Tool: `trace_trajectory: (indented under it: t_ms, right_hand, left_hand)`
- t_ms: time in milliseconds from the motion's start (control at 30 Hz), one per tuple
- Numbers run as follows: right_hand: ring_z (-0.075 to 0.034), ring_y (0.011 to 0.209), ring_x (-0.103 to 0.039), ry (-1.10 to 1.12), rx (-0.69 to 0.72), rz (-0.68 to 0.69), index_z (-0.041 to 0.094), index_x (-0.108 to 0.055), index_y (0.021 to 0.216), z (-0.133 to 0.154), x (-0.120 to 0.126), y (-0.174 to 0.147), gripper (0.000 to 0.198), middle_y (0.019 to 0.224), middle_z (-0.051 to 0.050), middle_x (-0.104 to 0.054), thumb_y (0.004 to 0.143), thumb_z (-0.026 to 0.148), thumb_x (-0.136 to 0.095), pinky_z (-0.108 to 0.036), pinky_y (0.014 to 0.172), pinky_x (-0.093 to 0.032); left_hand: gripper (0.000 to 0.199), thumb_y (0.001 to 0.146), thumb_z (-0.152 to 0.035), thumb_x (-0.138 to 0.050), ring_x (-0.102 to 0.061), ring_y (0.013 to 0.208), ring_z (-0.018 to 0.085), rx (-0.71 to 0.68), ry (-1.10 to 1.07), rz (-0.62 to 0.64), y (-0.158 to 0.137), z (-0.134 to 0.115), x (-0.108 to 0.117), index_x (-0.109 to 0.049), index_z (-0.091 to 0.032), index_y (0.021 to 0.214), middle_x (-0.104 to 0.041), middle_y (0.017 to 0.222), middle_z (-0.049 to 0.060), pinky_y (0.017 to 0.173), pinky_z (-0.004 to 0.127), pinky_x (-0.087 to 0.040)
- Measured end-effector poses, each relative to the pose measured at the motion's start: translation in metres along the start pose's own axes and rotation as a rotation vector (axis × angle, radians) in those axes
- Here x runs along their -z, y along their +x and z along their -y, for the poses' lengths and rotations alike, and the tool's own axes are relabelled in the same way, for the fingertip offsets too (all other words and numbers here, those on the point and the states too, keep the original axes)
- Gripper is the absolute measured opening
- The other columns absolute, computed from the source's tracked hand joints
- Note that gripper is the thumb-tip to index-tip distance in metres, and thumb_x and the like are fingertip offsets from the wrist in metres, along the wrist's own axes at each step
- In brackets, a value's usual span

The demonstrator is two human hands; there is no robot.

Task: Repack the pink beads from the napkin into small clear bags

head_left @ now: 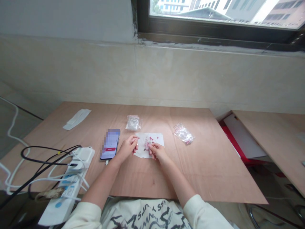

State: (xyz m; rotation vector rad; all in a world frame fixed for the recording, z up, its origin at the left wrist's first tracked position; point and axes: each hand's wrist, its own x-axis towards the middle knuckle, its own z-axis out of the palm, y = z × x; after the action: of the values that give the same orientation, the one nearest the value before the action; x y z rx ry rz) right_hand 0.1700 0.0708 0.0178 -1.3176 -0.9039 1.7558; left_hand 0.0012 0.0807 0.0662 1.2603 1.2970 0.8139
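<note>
A white sheet of paper lies on the wooden table, with a small heap of pink and red bead-like pieces on it. My left hand is at the sheet's left edge, its fingers curled together in a pinch. Whatever it may hold is too small to make out. Over the right part of the paper, my right hand has thumb and fingertips pressed together beside the heap. Its fingers partly cover the pieces, and anything between them cannot be made out.
Behind the paper lies a clear plastic bag; another bag with pinkish contents is to the right. A phone lies left of my left hand. A cable-laden power strip sits front left, and a white packet back left.
</note>
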Motion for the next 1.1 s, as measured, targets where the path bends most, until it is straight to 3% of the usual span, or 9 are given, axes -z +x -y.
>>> trace_trajectory:
  t_ms: [100,233,367,433,533,633,733,900,1100]
  right_hand:
    - [-0.004,0.028,-0.033,-0.030,0.077,-0.079,0.018,-0.046,0.066,0.006,0.001,-0.003,0.028,0.042,0.009,-0.041,0.062,0.044,-0.056,-0.017,0.028,-0.022]
    - [-0.009,0.043,-0.049,-0.167,0.236,-0.147,0.019,-0.042,0.071,0.028,0.005,-0.012,0.018,0.058,0.004,-0.050,0.070,0.037,-0.047,-0.019,0.039,-0.036]
    - [-0.010,0.049,-0.049,-0.513,0.413,-0.116,0.019,-0.043,0.070,0.056,0.007,-0.025,0.007,0.058,0.002,-0.051,0.074,0.021,-0.039,-0.021,0.047,-0.036]
    - [-0.010,0.051,-0.047,-0.679,0.485,-0.063,0.018,-0.046,0.068,0.066,0.007,-0.030,0.010,0.057,0.002,-0.050,0.071,0.012,-0.039,-0.021,0.049,-0.035]
    - [-0.011,0.058,-0.047,-0.809,0.558,0.001,0.018,-0.051,0.070,0.073,0.006,-0.034,0.019,0.062,0.001,-0.051,0.067,0.005,-0.037,-0.022,0.054,-0.035]
    - [-0.012,0.065,-0.049,-0.796,0.596,-0.022,0.018,-0.054,0.073,0.071,0.005,-0.036,0.020,0.068,-0.001,-0.054,0.068,0.005,-0.038,-0.025,0.060,-0.037]
    - [-0.012,0.062,-0.050,-0.655,0.532,-0.080,0.018,-0.053,0.079,0.067,0.004,-0.037,0.015,0.067,-0.001,-0.054,0.072,0.013,-0.041,-0.025,0.058,-0.039]
    - [-0.012,0.058,-0.049,-0.404,0.422,-0.076,0.019,-0.050,0.081,0.064,0.002,-0.035,0.014,0.063,0.001,-0.050,0.068,0.022,-0.051,-0.024,0.053,-0.040]
    - [-0.013,0.060,-0.047,-0.437,0.483,-0.204,0.019,-0.044,0.083,0.062,-0.002,-0.031,0.017,0.068,0.001,-0.051,0.066,0.017,-0.049,-0.025,0.054,-0.038]
  left_hand:
    - [0.030,0.075,-0.044,-0.045,-0.046,0.035,0.007,0.042,-0.039,0.099,-0.009,-0.003,0.008,-0.042,-0.017,0.087,-0.052,0.048,-0.006,0.033,0.016,-0.036]
    - [0.040,0.075,-0.052,-0.040,-0.057,0.050,0.013,0.149,0.012,0.329,-0.015,-0.002,0.025,-0.046,-0.014,0.087,-0.061,0.063,0.005,0.041,0.022,-0.042]
    - [0.041,0.077,-0.050,-0.038,-0.058,0.077,0.017,-0.036,0.133,0.016,-0.001,-0.008,0.025,-0.049,-0.014,0.094,-0.061,0.087,0.008,0.064,0.027,-0.047]
    - [0.037,0.077,-0.045,-0.044,-0.054,0.092,0.018,-0.161,0.197,0.008,0.008,-0.016,0.017,-0.052,-0.016,0.098,-0.058,0.101,0.008,0.076,0.029,-0.043]
    - [0.031,0.075,-0.041,-0.049,-0.054,0.089,0.018,-0.222,0.235,0.116,0.015,-0.027,0.001,-0.056,-0.016,0.091,-0.058,0.096,0.006,0.072,0.028,-0.044]
    - [0.024,0.074,-0.037,-0.051,-0.055,0.072,0.015,-0.195,0.169,0.181,0.013,-0.030,-0.007,-0.056,-0.015,0.082,-0.058,0.078,0.003,0.061,0.024,-0.044]
    - [0.018,0.073,-0.032,-0.052,-0.052,0.059,0.010,-0.169,0.122,0.177,0.008,-0.027,-0.005,-0.054,-0.014,0.074,-0.054,0.067,-0.001,0.058,0.023,-0.041]
    - [0.017,0.071,-0.029,-0.055,-0.051,0.058,0.010,-0.137,0.091,0.185,0.006,-0.022,0.004,-0.055,-0.013,0.075,-0.054,0.068,-0.001,0.059,0.023,-0.040]
    - [0.019,0.071,-0.032,-0.054,-0.051,0.061,0.011,-0.118,0.177,0.248,0.007,-0.027,0.006,-0.058,-0.013,0.071,-0.055,0.066,0.000,0.059,0.023,-0.040]
